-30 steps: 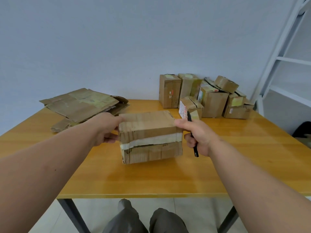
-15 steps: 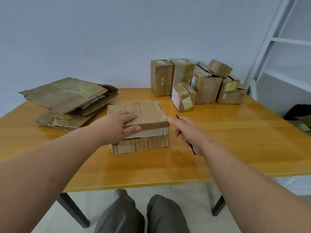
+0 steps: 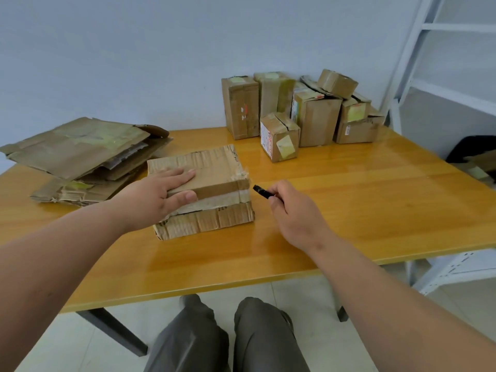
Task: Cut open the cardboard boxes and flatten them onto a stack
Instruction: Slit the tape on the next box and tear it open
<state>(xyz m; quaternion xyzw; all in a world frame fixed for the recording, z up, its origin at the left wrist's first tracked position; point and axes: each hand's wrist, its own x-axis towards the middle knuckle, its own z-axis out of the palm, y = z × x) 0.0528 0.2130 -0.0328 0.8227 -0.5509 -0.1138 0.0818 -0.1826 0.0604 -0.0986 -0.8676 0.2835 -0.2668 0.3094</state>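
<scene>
A worn, taped cardboard box [image 3: 214, 181] lies on the wooden table [image 3: 362, 200] in front of me. My left hand [image 3: 161, 194] presses flat on its top near the front left corner, fingers straight, thumb over the front face. My right hand [image 3: 292, 210] grips a small black cutter [image 3: 263, 191] just right of the box, its tip pointing at the box's right edge without touching it. A stack of flattened cardboard [image 3: 80, 157] lies at the left of the table.
Several sealed cardboard boxes [image 3: 298, 111] stand clustered at the table's back right against the wall. A white metal shelf frame [image 3: 440, 76] rises on the right. My knees show below the table's front edge.
The box was set down from between both hands. My left hand moved onto its top and flattened. My right hand turned the cutter from hanging down to pointing at the box.
</scene>
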